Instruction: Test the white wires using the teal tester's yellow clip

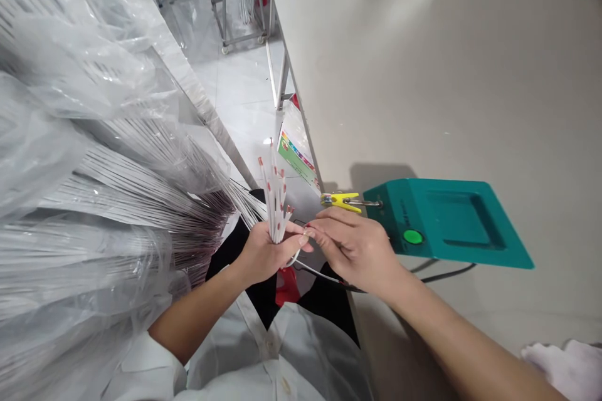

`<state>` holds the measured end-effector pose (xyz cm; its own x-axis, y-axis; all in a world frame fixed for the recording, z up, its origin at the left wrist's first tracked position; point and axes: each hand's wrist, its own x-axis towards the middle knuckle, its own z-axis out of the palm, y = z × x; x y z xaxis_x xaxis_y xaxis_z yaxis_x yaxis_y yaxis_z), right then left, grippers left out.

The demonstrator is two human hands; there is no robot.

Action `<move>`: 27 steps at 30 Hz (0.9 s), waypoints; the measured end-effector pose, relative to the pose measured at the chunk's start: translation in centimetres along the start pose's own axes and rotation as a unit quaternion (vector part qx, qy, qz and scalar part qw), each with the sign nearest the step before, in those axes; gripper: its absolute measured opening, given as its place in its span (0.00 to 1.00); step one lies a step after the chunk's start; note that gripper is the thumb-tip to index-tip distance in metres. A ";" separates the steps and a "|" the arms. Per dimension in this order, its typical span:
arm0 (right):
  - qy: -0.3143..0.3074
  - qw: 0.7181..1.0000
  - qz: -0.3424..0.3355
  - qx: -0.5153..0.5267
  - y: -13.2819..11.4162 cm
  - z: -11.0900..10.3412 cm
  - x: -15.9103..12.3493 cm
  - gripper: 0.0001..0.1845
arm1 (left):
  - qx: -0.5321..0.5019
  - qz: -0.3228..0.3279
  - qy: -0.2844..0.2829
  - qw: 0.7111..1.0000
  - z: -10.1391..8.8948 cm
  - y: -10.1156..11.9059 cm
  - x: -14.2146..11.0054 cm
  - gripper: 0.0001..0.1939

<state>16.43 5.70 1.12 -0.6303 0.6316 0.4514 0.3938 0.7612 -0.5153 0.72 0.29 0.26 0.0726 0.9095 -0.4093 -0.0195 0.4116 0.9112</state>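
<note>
A small bundle of white wires (276, 207) with reddish-brown tips stands up out of my left hand (268, 252), whose fingers are wrapped round it. My right hand (355, 247) meets the left fingertips, its thumb and forefinger pinched together on a thin white wire end; the exact tip is hidden. From between the hands the wire loops down and runs below the right hand. Just beyond my right knuckles, a yellow clip (341, 201) sits on a metal rod at the side of a green device (446, 222) with a round green light (413, 237).
Long bundles of white wires (136, 194), partly under clear plastic sheeting (94, 56), fill the left side. The pale table (446, 94) spans the right. A black cable (449, 273) leaves the green device. A wheeled metal rack (223, 6) and a printed box (297, 149) are beyond.
</note>
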 end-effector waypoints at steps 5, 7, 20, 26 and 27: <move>-0.014 0.980 -0.066 -0.186 -0.3 -0.8 0.0 0.10 | -0.014 0.001 0.035 0.999 0.2 0.2 0.7 0.08; 0.005 0.976 -0.051 -0.212 -0.1 -1.7 0.1 0.08 | -0.042 0.003 0.061 0.997 0.3 0.3 1.0 0.11; -0.095 0.969 0.002 -0.229 4.1 -6.0 1.3 0.08 | -0.095 0.036 0.027 0.994 1.7 1.8 3.9 0.24; -0.130 0.956 -0.020 -0.261 5.0 -5.6 1.3 0.06 | -0.091 0.038 0.024 0.995 1.9 2.1 3.9 0.25; -0.122 0.963 -0.017 -0.242 4.9 -5.6 1.3 0.08 | -0.083 0.037 0.024 0.996 1.9 2.2 3.7 0.25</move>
<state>21.27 11.09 3.31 -0.7633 0.5969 0.2471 0.5985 0.7974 -0.0775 2.89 4.46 0.85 0.0176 0.9379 -0.3465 -0.1882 0.3435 0.9201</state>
